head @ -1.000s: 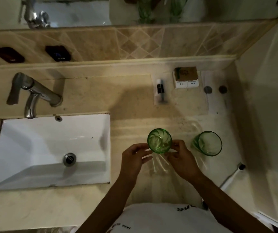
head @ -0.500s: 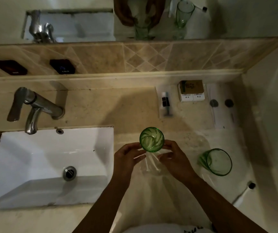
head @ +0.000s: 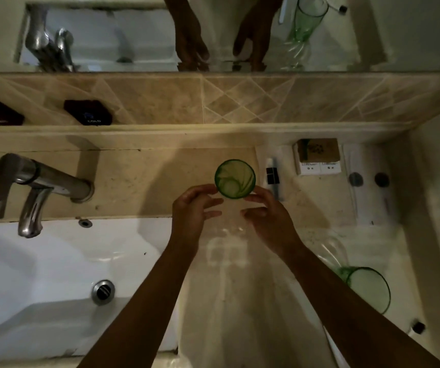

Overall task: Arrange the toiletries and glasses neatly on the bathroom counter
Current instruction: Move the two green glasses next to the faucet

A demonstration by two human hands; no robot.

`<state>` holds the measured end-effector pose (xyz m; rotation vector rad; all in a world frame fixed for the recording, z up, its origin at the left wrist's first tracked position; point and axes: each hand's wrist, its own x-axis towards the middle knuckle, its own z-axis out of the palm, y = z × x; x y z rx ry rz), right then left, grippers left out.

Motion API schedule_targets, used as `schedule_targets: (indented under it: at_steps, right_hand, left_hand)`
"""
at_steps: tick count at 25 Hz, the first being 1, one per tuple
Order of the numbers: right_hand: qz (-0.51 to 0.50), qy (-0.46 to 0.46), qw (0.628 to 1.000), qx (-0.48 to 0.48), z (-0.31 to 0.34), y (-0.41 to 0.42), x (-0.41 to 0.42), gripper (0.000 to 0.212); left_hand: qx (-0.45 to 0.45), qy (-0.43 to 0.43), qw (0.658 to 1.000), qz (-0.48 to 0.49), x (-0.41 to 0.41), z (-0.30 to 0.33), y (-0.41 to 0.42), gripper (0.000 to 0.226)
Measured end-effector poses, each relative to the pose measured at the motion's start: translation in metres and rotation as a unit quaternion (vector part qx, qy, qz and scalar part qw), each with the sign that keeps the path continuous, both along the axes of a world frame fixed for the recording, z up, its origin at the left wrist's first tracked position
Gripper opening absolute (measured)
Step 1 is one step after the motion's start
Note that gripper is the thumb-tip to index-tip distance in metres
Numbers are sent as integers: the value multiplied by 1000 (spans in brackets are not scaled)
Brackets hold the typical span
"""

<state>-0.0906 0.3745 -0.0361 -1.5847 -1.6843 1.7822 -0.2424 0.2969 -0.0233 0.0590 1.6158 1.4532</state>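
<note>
A tall glass with a green rim (head: 234, 179) stands upright toward the back of the beige counter (head: 139, 179), seen from above. My left hand (head: 195, 208) and my right hand (head: 269, 216) hold its clear body from either side, fingers curved round it. A second green glass (head: 367, 289) stands at the right, near the wall and partly behind my right forearm. Just right of the held glass lies a small white-and-black tube (head: 272, 176). Small boxes (head: 318, 158) sit against the back ledge.
A white sink (head: 40, 288) with a steel faucet (head: 35, 181) fills the left. A white mat (head: 367, 203) carrying two dark round caps lies at the back right. A white stick with a dark tip (head: 415, 328) lies at the right edge. The mirror (head: 240, 33) runs along the back.
Both hands have carried the green-rimmed glass away from the front of the counter toward the back ledge, close to the tube. The second glass stayed put.
</note>
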Motion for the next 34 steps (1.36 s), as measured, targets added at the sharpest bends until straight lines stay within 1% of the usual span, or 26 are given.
schedule_targets:
  at_steps: [2,6,16,23,32,34]
  right_hand:
    - [-10,3,1000,5,-2,13,-9,65]
    - [-10,6,1000,4,-1,36,-19,64]
    - [-23,25,999,4,-6,53,-28,61]
    - [-28,25,999,5,-10,59,-28,62]
    - [-24,11,1000,16,0,54,-26,57]
    - [-25,-5,999,27,11,47,-18,49]
  left_hand:
    - [15,-6,1000,-2,-7,-1,12,25]
    - [37,-26,999,-4,-14,-3,28,31]
    - [29,-41,999,4,-18,-6,43,34]
    - [37,-42,998,0,-21,-1,49,29]
    - [24,-30,999,12,-16,0,44,31]
    - [13,-35,999,1,-6,1,37,32]
